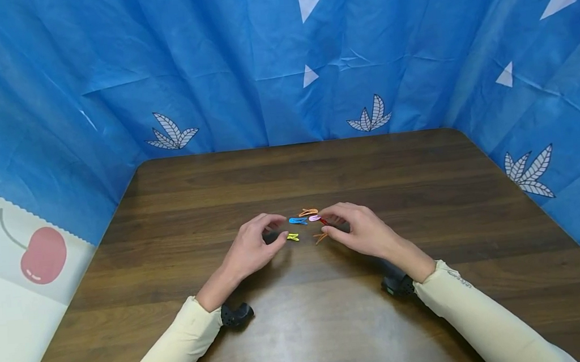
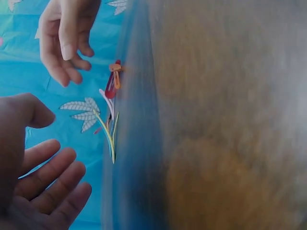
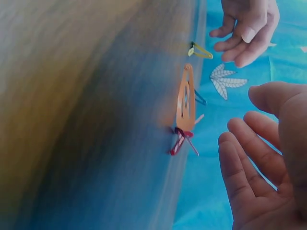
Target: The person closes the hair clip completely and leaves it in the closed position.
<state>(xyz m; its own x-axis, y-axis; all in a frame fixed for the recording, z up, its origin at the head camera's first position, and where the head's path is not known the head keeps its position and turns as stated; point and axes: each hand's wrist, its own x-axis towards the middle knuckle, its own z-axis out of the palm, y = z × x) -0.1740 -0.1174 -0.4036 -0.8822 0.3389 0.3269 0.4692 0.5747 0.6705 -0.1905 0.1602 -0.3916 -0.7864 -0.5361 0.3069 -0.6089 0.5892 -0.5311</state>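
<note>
Several small snap hair clips lie close together on the table between my two hands. My left hand (image 1: pixel 254 243) hovers at the left of the group, fingers loosely curved and nothing in them. Nearest its thumb is a yellow hair clip (image 1: pixel 293 237), which stands opened out in the left wrist view. A blue hair clip (image 1: pixel 298 221) lies just beyond. My right hand (image 1: pixel 360 229), also relaxed and holding nothing, is at the right beside a red hair clip (image 3: pixel 176 144), a pink hair clip (image 1: pixel 314 218) and an orange hair clip (image 3: pixel 186 103). Another orange hair clip (image 1: pixel 308 212) lies at the back.
The dark wooden table (image 1: pixel 397 172) spreads out around the hands. Blue curtains (image 1: pixel 259 47) with white leaf prints hang along its back and right side. A black wrist device (image 1: pixel 236 315) sits under the left cuff, another (image 1: pixel 396 286) under the right.
</note>
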